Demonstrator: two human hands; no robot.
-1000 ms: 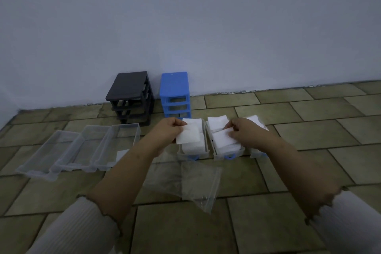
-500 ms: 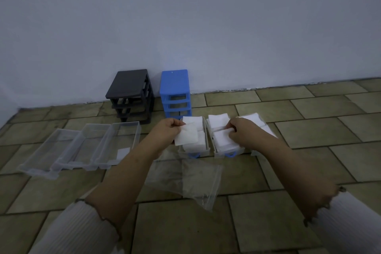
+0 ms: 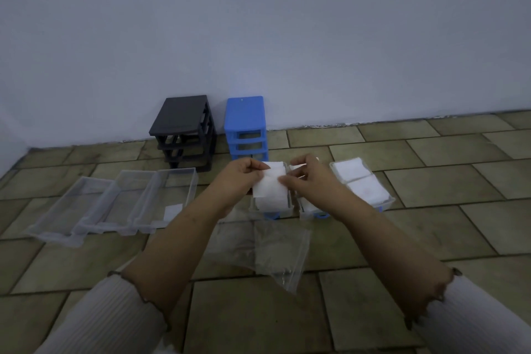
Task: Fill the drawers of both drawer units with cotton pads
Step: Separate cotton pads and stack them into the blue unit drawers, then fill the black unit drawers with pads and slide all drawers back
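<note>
I see a white pad [image 3: 270, 190] between my hands, and more white pads [image 3: 362, 183] in the clear drawers [image 3: 388, 203] with blue handles. One unit [image 3: 184, 129] is black, the other [image 3: 245, 127] bright blue. Three more drawers [image 3: 115, 204] are clear and colourless, as is the bag [image 3: 270, 250]. The floor [image 3: 431, 181] is olive-brown tile with dark grout lines; the wall [image 3: 258, 23] is plain pale bluish grey. My sleeves [image 3: 109, 316] are white, finely ribbed.

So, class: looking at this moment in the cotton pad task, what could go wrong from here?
1. Both hands, left hand and right hand, pinch one thin cotton pad above an already heaped drawer; adding more may spill pads or jam it in the blue unit.
2. The three clear drawers look nearly empty, and the plastic bag looks spent.
</note>
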